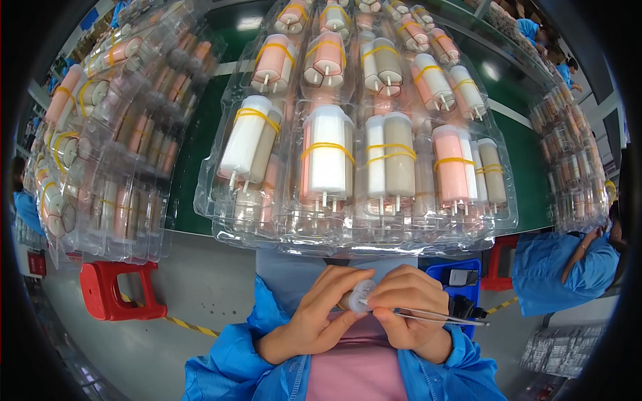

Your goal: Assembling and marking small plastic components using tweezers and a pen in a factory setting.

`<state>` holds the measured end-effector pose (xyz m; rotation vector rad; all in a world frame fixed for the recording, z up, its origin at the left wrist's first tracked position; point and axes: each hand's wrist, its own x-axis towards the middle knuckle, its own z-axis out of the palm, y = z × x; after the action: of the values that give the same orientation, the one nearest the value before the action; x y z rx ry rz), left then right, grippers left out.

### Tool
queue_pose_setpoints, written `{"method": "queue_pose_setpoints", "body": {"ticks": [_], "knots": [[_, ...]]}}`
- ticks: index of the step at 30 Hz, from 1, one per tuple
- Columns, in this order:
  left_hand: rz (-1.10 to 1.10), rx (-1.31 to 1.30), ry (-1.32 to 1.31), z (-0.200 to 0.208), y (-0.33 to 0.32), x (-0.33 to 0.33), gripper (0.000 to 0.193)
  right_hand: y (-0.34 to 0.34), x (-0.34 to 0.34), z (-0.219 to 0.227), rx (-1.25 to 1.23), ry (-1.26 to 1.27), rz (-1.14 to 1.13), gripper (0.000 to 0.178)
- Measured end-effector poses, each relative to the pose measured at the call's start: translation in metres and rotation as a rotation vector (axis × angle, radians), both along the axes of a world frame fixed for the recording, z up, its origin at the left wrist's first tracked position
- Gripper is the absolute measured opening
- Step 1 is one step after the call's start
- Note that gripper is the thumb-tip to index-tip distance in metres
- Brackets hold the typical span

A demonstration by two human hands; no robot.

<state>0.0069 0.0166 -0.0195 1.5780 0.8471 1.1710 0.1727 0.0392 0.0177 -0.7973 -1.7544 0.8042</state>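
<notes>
pink shirt front (358, 364) and blue jacket (224, 354) fill six o'clock, closest to the camera, with both hands joined just above them. the left hand (314, 317) is curled in a grasp around a small pale cylinder (362, 295), held between its fingertips and thumb, at about two o'clock from that palm. its round end face tips up toward the camera and the right hand (416, 304), so the long axis is strongly foreshortened; it seems to run back toward eight o'clock, but i cannot tell exactly.

from the right hand the cylinder lies at ten o'clock. fingertips of both hands touch it, so neither is nearer; whether the right ones pinch it or only rest there is hidden. that same right hand also grips metal tweezers (461, 321), their far end slanting out between three and four o'clock, away from the cylinder.

at twelve o'clock stand clear plastic trays (208, 200) of banded cylinder bundles (328, 160); a red stool (100, 291) sits at nine, a co-worker (568, 267) at three.
</notes>
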Motion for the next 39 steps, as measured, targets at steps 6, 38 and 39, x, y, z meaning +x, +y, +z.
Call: {"method": "queue_pose_setpoints", "body": {"ticks": [6, 38, 39], "knots": [[0.048, 0.249, 0.243, -0.001, 0.008, -0.003, 0.055, 0.005, 0.0, 0.012, -0.045, -0.126, 0.013, 0.01], [-0.109, -0.118, -0.176, -0.003, 0.002, -0.002, 0.051, 0.0, 0.003, -0.002, -0.114, 0.132, -0.07, 0.014], [-0.145, -0.136, -0.203, -0.004, 0.002, -0.003, 0.051, -0.001, 0.003, 0.0, -0.111, 0.131, -0.069, 0.014]]}}
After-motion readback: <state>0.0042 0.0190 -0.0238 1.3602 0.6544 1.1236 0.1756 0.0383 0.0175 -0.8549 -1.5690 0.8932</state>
